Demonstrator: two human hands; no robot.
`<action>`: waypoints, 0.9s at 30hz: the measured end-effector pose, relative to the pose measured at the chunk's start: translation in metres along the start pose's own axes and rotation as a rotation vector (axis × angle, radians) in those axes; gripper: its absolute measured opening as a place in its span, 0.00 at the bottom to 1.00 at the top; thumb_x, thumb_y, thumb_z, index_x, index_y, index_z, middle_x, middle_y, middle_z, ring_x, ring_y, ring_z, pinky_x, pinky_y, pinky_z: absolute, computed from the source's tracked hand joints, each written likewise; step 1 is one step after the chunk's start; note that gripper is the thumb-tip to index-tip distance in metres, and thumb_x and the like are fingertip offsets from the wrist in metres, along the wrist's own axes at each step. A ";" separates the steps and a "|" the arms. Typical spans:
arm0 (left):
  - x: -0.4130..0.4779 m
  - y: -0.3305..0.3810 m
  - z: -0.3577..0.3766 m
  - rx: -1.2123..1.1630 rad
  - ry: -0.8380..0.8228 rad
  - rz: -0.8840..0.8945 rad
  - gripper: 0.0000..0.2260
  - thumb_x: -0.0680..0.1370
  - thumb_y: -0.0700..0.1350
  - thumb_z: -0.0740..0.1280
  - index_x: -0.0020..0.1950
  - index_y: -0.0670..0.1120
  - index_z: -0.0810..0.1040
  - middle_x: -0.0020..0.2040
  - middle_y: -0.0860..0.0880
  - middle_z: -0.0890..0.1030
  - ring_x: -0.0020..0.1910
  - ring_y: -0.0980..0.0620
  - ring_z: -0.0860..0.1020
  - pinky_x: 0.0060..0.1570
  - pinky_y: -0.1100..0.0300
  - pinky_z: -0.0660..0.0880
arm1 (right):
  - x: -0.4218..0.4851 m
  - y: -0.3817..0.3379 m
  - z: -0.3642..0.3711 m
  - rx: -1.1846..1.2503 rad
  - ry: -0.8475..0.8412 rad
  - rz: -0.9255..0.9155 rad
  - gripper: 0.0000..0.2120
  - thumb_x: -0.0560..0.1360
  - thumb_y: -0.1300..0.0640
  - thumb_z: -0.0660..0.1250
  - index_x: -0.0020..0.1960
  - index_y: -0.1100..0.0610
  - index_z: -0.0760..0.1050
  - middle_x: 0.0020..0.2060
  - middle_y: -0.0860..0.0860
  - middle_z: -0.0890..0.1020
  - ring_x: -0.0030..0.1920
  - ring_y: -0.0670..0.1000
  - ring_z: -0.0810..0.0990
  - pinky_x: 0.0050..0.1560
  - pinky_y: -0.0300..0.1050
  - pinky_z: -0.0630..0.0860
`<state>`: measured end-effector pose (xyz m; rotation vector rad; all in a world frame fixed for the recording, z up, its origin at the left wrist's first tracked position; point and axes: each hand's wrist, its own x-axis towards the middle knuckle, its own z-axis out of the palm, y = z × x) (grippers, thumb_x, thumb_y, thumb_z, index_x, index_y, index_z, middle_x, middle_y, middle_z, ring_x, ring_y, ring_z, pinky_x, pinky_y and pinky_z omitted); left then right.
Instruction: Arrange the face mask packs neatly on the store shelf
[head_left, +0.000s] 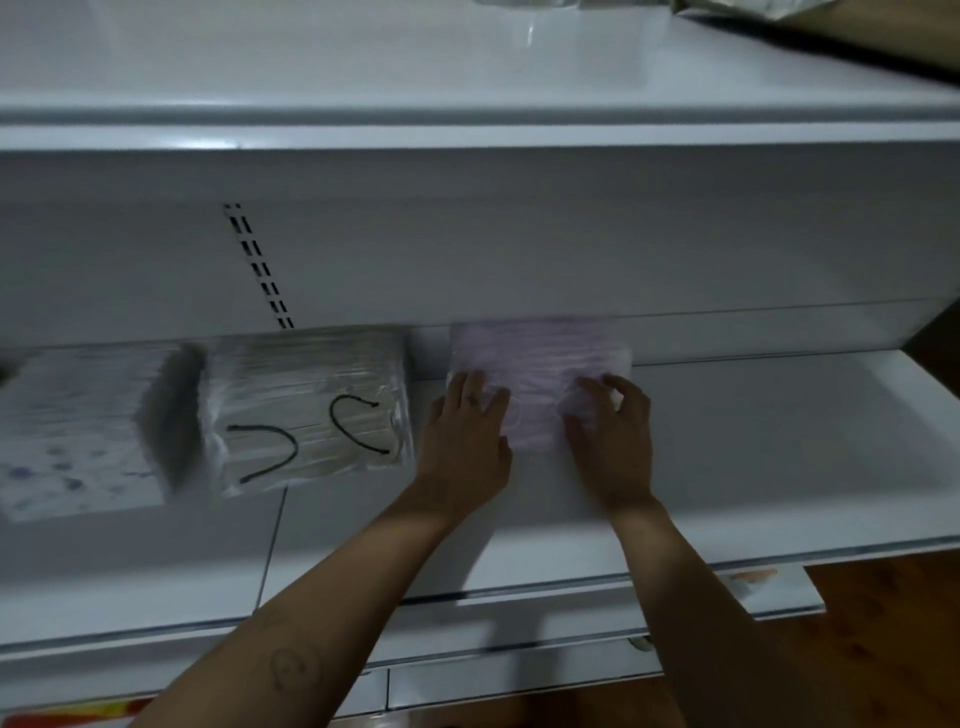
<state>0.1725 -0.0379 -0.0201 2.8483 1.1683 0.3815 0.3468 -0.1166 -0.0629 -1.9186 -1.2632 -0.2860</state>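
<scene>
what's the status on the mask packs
Both hands, left and right, flat on pink pack. Two packs already left of it. Shelf right side free.

Bare sleeveless forearms, a ring (471, 399) on the left hand (464, 441), faint forearm tattoo (291, 665).

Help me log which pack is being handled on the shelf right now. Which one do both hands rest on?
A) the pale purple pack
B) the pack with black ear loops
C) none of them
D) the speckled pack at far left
A: the left hand and right hand both lie on the pale purple pack, while the pack with black ear loops and the speckled pack sit untouched further left.
</scene>
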 end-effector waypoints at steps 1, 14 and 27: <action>0.000 -0.001 0.000 -0.005 0.005 0.006 0.26 0.73 0.50 0.66 0.71 0.48 0.71 0.74 0.41 0.66 0.74 0.39 0.62 0.64 0.49 0.69 | 0.001 0.000 0.000 -0.006 0.002 0.001 0.28 0.66 0.60 0.76 0.63 0.49 0.72 0.60 0.60 0.74 0.59 0.58 0.69 0.51 0.55 0.78; -0.006 -0.005 -0.008 -0.056 0.048 0.034 0.25 0.68 0.48 0.71 0.64 0.46 0.77 0.69 0.40 0.73 0.68 0.36 0.71 0.58 0.46 0.74 | -0.001 -0.006 -0.002 -0.048 0.041 0.036 0.25 0.68 0.58 0.76 0.64 0.53 0.75 0.62 0.60 0.73 0.61 0.59 0.68 0.51 0.58 0.78; -0.041 -0.023 -0.025 -0.045 0.169 -0.009 0.24 0.67 0.45 0.73 0.63 0.45 0.78 0.64 0.39 0.76 0.65 0.37 0.74 0.55 0.46 0.75 | -0.020 -0.045 0.001 -0.038 0.119 0.053 0.24 0.69 0.55 0.74 0.64 0.57 0.76 0.63 0.61 0.74 0.64 0.56 0.65 0.61 0.58 0.69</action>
